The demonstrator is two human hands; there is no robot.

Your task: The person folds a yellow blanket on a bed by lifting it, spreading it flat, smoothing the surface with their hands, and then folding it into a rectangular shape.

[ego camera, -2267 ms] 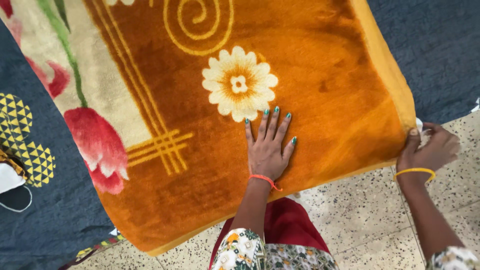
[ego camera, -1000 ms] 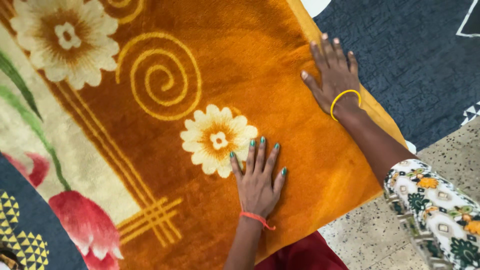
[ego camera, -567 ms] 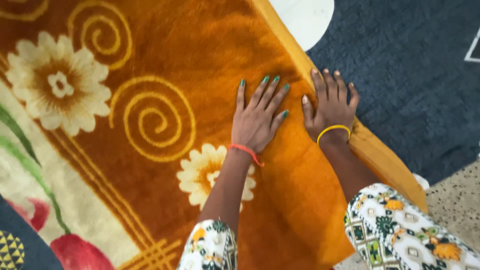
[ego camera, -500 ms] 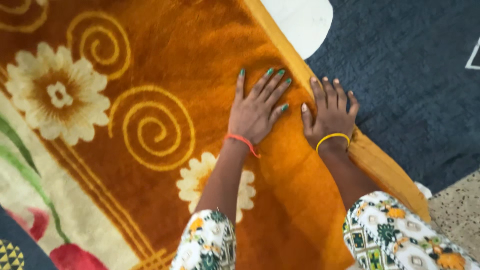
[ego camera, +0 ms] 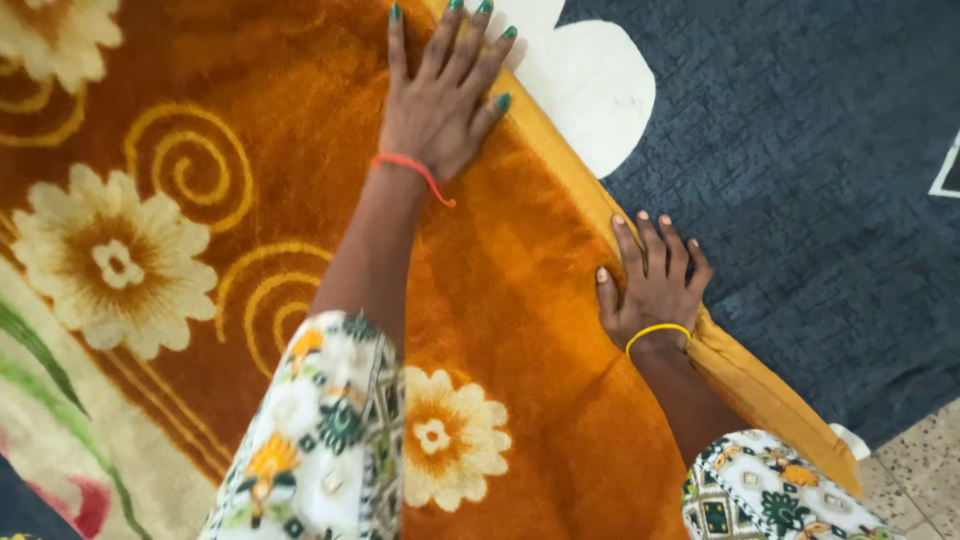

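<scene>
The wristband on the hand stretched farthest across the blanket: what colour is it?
Orange-red, a thin band on the left hand, seen clearly in the head view.

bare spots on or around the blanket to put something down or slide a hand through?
Free: the orange blanket between the left hand and right hand; the dark blue mat right of the blanket's edge; a floor corner at lower right. Crowded: the yellow edge under both hands.
</scene>
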